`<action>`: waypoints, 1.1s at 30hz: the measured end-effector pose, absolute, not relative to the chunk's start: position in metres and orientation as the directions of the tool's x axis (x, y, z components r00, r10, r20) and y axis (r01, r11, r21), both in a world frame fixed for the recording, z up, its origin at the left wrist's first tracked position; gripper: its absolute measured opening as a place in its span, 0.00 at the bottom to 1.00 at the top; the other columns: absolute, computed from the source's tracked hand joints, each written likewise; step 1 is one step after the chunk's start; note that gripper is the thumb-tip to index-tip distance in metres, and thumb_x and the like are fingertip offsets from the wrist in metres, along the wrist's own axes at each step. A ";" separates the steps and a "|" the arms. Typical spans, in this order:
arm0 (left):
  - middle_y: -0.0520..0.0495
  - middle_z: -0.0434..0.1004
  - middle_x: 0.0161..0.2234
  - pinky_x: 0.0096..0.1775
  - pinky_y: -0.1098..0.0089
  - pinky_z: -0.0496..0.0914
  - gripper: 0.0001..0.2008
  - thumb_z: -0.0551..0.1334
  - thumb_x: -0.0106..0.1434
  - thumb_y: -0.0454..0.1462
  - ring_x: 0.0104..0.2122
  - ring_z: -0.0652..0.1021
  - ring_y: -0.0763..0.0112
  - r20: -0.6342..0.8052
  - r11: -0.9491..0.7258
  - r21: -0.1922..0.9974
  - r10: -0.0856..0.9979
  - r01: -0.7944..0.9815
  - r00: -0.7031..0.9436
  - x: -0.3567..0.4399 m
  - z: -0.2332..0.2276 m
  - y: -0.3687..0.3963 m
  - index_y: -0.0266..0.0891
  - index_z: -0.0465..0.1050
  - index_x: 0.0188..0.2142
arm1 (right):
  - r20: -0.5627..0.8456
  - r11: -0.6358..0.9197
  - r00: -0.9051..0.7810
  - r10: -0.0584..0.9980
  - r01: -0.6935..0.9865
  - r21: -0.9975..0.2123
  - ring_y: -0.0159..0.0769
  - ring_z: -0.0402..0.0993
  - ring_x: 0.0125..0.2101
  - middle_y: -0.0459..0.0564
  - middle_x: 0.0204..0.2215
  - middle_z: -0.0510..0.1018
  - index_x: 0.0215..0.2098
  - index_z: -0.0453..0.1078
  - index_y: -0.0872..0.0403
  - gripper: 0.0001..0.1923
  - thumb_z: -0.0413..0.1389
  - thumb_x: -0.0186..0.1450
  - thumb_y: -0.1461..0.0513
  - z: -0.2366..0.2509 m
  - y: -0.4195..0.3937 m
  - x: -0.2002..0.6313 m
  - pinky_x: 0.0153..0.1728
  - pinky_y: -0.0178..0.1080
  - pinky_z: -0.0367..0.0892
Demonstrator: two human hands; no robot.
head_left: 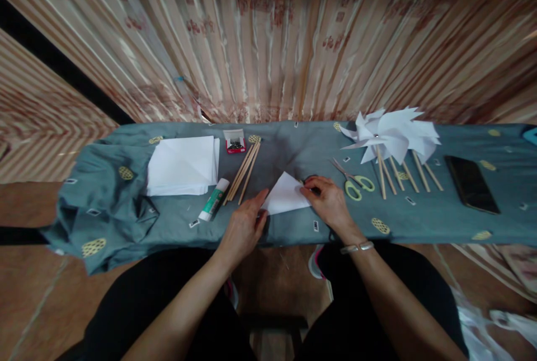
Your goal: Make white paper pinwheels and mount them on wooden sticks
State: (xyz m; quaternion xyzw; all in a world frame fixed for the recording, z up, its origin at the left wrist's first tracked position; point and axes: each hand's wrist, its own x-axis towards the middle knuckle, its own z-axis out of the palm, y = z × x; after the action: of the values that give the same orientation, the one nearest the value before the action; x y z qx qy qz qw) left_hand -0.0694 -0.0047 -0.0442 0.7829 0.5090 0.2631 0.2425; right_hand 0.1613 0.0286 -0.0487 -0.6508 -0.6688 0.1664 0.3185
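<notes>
Paper (286,194), folded to a white triangle, is pinned flat on the cloth (419,218) at the near centre. Its left corner is pressed by the left hand (243,228), fingers nearly straight, nothing gripped. Its right edge is pressed by the right hand (329,200), fingers curled over the edge; whether anything is pinched cannot be told. Scissors (354,182) lie just right of that hand. Glue stick (213,200) and sticks (244,172) lie to the left, sheet stack (182,165) farther left. Pinwheels (394,137) are seen far right, phone (470,183) beyond.
</notes>
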 end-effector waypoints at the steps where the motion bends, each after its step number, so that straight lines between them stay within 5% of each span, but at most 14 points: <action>1: 0.40 0.75 0.49 0.50 0.62 0.73 0.22 0.54 0.66 0.32 0.45 0.77 0.65 0.172 -0.365 0.649 0.925 0.667 0.339 -0.069 -0.044 -0.004 0.37 0.61 0.60 | 0.211 0.094 0.056 0.976 0.765 -0.637 0.43 0.74 0.41 0.52 0.37 0.81 0.29 0.74 0.52 0.05 0.56 0.61 0.60 -0.049 0.029 0.161 0.47 0.45 0.66; 9: 0.39 0.70 0.54 0.54 0.60 0.71 0.14 0.54 0.66 0.32 0.52 0.75 0.62 0.231 -0.435 0.582 0.899 0.687 0.373 -0.069 -0.044 -0.004 0.36 0.73 0.48 | 0.206 0.075 0.076 0.976 0.767 -0.638 0.42 0.74 0.39 0.52 0.35 0.80 0.28 0.73 0.52 0.05 0.55 0.59 0.61 -0.051 0.030 0.159 0.45 0.44 0.67; 28: 0.40 0.76 0.47 0.47 0.57 0.74 0.11 0.57 0.65 0.32 0.44 0.75 0.59 0.239 -0.507 0.394 0.862 0.766 0.448 -0.064 -0.034 0.000 0.35 0.75 0.45 | 0.192 0.042 0.109 0.975 0.762 -0.646 0.39 0.75 0.35 0.49 0.33 0.78 0.24 0.70 0.51 0.03 0.56 0.56 0.63 -0.053 0.036 0.161 0.40 0.42 0.67; 33: 0.40 0.75 0.49 0.51 0.52 0.70 0.10 0.57 0.65 0.31 0.50 0.72 0.54 0.271 -0.566 0.320 0.823 0.760 0.499 -0.056 -0.030 0.003 0.35 0.75 0.43 | 0.191 0.043 0.107 0.976 0.763 -0.644 0.39 0.75 0.34 0.49 0.32 0.78 0.25 0.70 0.52 0.02 0.56 0.55 0.63 -0.052 0.036 0.161 0.40 0.41 0.67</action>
State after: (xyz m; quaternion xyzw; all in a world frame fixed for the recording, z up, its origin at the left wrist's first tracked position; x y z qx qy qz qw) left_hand -0.0565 0.0033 -0.0303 0.8621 0.4590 0.1994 0.0796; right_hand 0.1611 0.0363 -0.0518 -0.6717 -0.6473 0.1660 0.3198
